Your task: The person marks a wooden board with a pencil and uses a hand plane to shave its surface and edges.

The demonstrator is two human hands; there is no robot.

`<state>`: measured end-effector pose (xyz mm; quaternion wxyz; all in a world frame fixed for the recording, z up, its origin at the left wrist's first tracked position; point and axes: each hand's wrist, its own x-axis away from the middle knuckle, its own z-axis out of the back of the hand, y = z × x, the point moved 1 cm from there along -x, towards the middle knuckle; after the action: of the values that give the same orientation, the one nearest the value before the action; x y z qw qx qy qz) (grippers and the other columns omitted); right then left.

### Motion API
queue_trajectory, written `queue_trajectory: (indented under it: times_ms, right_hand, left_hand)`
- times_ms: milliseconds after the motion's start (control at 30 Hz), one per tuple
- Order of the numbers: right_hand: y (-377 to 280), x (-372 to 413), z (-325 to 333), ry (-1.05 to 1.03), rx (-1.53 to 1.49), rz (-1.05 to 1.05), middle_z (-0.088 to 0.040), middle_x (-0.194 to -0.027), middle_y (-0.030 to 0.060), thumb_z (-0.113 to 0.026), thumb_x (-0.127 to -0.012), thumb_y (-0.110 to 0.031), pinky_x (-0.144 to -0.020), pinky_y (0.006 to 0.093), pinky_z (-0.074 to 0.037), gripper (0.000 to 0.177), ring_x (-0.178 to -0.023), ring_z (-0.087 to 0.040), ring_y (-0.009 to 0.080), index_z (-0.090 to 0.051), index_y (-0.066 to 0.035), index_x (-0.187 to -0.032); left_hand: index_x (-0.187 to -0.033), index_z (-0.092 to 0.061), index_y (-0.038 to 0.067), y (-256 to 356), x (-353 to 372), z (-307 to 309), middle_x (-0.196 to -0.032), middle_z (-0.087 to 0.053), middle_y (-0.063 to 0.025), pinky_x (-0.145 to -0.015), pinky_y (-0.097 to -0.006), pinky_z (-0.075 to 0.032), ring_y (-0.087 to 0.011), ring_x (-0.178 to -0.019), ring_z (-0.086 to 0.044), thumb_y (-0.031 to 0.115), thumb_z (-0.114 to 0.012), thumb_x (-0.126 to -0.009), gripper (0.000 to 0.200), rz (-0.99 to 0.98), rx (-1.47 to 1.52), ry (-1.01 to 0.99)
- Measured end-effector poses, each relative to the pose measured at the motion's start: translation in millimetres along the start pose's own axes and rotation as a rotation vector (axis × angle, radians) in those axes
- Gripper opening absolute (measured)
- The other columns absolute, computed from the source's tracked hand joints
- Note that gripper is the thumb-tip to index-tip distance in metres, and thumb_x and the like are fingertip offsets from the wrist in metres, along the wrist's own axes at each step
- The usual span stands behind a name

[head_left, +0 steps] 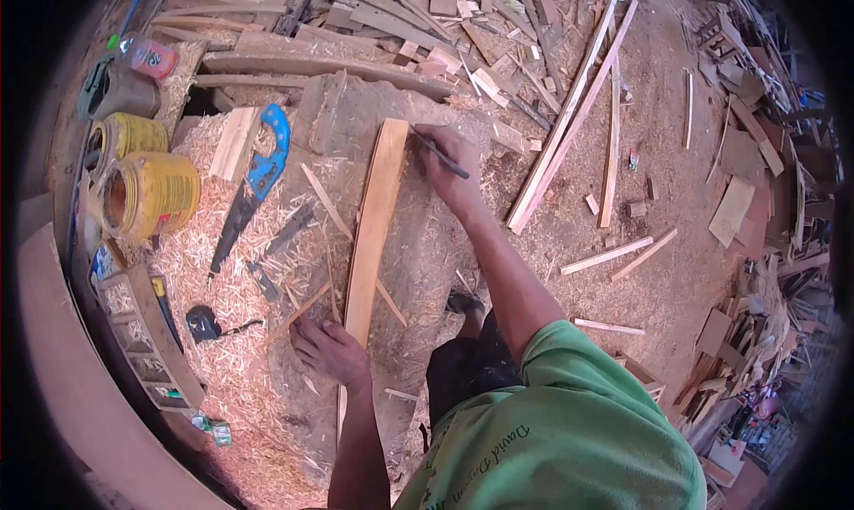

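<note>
A long, narrow wooden board (pixel 377 207) lies lengthwise on the worn workbench (pixel 311 136). Fingers wrapped round a dark pencil (pixel 455 169), my right hand (pixel 452 165) is just right of the board's far end, with the pencil tip pointing toward that end. Lower down, my left hand (pixel 331 352) rests against the board's left side, its fingers apart among thin wood strips (pixel 307 305). Left of the board lie a blue-handled handsaw (pixel 260 174) and a black tape measure (pixel 204 323), among shavings. Part of the board's near end is hidden by my left hand and forearm.
Yellow plastic containers (pixel 160 195) and a bottle with a green cap (pixel 147 56) line the bench's left side. A curved slatted wooden piece (pixel 153 332) lies nearer me. Long battens (pixel 578 109) and offcuts cover the floor beyond and to the right.
</note>
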<state>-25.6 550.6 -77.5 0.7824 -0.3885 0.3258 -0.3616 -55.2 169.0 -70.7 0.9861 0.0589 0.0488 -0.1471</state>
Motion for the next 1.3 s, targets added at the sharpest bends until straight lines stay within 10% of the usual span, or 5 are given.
queue_trajectory:
  times_ms: [800,1000,1300]
  right_hand:
    - [-42.1,131.5,1.7,-0.505,-0.169,-0.049,-0.078,-0.11,0.0193,-0.07,-0.093,-0.012,-0.087,0.0457,-0.062,0.03,-0.096,-0.077,0.0413,-0.077,-0.005,-0.122]
    - [-6.9,59.0,12.8,-0.039,-0.156,-0.105,-0.078,-0.112,0.0216,-0.07,-0.093,-0.01,-0.091,0.0491,-0.06,0.028,-0.103,-0.075,0.0445,-0.078,-0.002,-0.118]
    - [33.5,-47.9,30.6,-0.014,-0.028,0.074,-0.077,-0.114,0.0254,-0.068,-0.094,-0.007,-0.095,0.0495,-0.059,0.03,-0.108,-0.074,0.0444,-0.078,0.001,-0.121]
  left_hand:
    - [-0.154,-0.056,0.004,-0.8,8.7,5.1,-0.152,-0.054,-0.0249,-0.115,-0.0606,-0.041,-0.0463,-0.14,-0.052,0.046,-0.064,-0.107,0.064,-0.086,0.125,0.026]
    - [-0.14,-0.067,0.001,4.2,15.0,13.3,-0.133,-0.065,-0.0248,-0.103,-0.0578,-0.053,-0.0481,-0.124,-0.063,0.044,-0.084,-0.093,0.065,-0.364,0.226,-0.127]
    - [-0.133,-0.068,-0.001,61.0,-15.4,-6.3,-0.126,-0.068,-0.0242,-0.097,-0.0553,-0.057,-0.0464,-0.116,-0.067,0.042,-0.084,-0.093,0.061,-0.5,0.161,-0.105]
